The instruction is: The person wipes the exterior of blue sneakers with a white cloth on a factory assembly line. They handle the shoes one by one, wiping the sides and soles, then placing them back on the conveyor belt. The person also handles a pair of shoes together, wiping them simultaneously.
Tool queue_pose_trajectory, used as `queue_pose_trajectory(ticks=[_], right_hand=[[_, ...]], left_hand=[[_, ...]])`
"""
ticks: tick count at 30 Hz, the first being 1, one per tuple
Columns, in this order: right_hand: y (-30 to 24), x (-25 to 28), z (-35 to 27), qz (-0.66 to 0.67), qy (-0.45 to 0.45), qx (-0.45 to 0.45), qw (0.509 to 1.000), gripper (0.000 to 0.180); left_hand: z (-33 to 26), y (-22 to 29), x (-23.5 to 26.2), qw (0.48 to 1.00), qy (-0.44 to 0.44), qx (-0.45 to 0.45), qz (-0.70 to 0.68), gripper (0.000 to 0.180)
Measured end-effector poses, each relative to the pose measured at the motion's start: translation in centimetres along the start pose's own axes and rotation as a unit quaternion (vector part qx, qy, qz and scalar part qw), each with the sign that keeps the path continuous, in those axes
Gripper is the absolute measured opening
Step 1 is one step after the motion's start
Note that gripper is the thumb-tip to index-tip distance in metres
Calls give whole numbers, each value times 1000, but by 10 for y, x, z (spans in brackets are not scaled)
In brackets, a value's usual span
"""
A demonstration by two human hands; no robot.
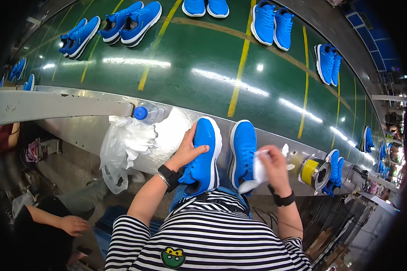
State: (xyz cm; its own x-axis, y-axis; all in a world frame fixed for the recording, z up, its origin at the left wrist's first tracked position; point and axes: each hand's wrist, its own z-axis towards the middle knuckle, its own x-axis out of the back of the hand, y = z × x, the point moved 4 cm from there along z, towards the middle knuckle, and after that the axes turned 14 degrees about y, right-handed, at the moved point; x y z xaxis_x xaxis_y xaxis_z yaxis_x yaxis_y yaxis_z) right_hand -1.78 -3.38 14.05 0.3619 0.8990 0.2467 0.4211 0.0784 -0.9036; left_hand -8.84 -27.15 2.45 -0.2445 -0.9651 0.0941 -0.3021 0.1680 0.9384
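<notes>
My left hand [187, 152] grips a blue sneaker [205, 134] with a white sole, its thumb lying across the upper. The shoe's toe points toward the belt and its heel is close to my waist. Beside it, a small gap apart, the matching blue sneaker [243, 143] rests on the metal ledge [174, 124], its laces facing up. Just right of that second shoe, my right hand [276, 170] pinches a crumpled white wipe [259, 168], whose lower end hangs by the shoe's opening. Whether the wipe touches the shoe I cannot tell.
Ahead runs a green conveyor belt [190, 54] carrying several pairs of blue sneakers [263, 22]. On the ledge's left are a blue-capped bottle [153, 113] and a plastic bag [115, 174] of white wipes; right, a yellow-labelled tin [309, 170]. A metal arm [61, 107] juts in. Another person's hand [72, 225] is lower left.
</notes>
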Motion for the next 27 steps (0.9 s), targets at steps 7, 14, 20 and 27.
queue_pose_trajectory(ticks=[7, 14, 20, 27], right_hand=[[65, 81, 17, -341, 196, 219, 893, 27], [25, 20, -79, -237, -105, 231, 938, 30], [60, -26, -98, -417, -160, 328, 832, 51], [59, -28, -61, -407, -162, 295, 849, 42]], left_hand=[[7, -3, -11, 997, 22, 8, 77, 91], [15, -2, -41, 975, 83, -7, 206, 99], [28, 2, -81, 947, 71, 42, 311, 106], [50, -16, -71, 979, 29, 114, 166, 101]])
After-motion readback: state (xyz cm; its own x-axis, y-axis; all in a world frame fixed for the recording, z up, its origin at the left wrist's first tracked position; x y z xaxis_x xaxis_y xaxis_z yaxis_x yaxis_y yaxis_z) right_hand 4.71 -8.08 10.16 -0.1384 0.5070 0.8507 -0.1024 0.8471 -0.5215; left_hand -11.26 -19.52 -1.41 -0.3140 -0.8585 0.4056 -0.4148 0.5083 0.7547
